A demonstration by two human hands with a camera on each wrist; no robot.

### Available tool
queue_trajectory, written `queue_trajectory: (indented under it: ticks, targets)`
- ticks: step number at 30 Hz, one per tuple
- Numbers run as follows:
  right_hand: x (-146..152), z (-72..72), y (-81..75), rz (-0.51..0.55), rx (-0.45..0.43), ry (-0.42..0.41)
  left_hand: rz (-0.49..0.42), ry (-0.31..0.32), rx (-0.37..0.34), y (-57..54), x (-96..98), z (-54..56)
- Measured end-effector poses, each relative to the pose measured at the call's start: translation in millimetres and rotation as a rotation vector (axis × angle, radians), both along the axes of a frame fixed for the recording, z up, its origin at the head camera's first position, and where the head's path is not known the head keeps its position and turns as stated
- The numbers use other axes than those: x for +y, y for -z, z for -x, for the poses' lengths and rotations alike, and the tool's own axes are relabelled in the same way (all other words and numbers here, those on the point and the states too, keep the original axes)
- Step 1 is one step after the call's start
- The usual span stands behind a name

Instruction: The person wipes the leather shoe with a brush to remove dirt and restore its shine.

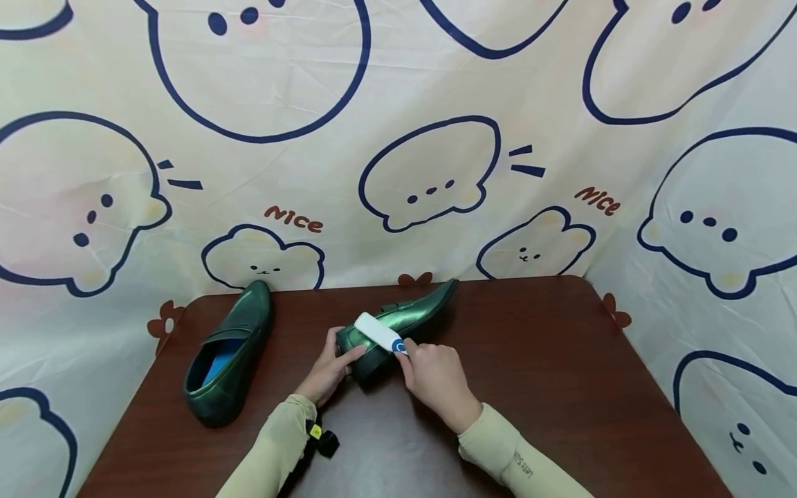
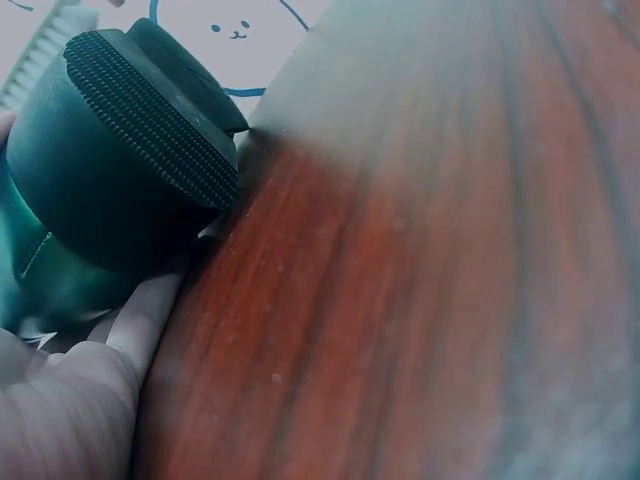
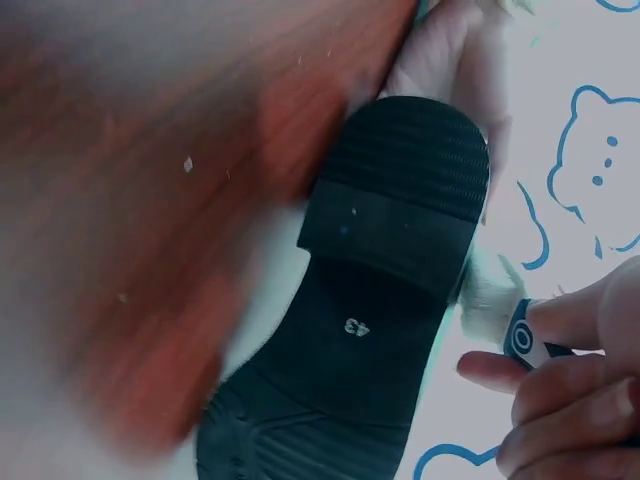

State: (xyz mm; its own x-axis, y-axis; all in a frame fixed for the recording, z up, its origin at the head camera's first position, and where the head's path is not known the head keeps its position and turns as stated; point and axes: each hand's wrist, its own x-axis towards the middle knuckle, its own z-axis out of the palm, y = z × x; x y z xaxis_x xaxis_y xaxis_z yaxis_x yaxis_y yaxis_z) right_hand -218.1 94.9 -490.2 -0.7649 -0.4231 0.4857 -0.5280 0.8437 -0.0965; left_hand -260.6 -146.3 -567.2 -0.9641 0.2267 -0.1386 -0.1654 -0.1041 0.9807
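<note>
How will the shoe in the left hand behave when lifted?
The held shoe probably feels stiff around its thick heel. Its glossy surface could slip in the left hand; tilted sideways, it might tip if released.

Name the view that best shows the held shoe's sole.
Right wrist: the sole faces that camera, its pale number visible. Left wrist shows mainly the ribbed heel, slanted; head, mostly the heel's dark edge.

I read "Nice" twice on the cloth [image 1: 324, 173] behind the table [image 1: 535, 401], "43" on the shoe sole [image 3: 370, 290] over it; sleeve letters [image 1: 523, 465] are unclear.
</note>
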Motion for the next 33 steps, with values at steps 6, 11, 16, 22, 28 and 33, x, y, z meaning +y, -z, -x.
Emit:
queue_trajectory:
  ticks: [6,11,16,22,28,33]
  targets:
    - [6.7,5.2,-1.9,-0.024,0.03,0.07,-0.012,0.002,0.002,-0.2,-0.7,1.2]
    - [32.4,14.0,-7.5,-0.008,0.051,0.165,-0.002,0.005,0.008,-0.5,1.0,1.7]
    - [40.2,16.5,-14.8,0.011,0.036,0.184,-0.011,0.01,0.013,-0.4,0.0,1.2]
    - [27.6,7.9,-13.5,0.022,0.005,0.071,-0.019,0.006,0.006,0.2,-2.6,0.4]
    - [18.1,1.5,-5.8,-0.021,0.028,-0.028,-0.034,0.006,0.003,0.7,-2.4,1.6]
    - [24.5,6.2,-3.6,-0.013,0.019,0.014,-0.019,0.008,0.0,0.2,-1.7,1.6]
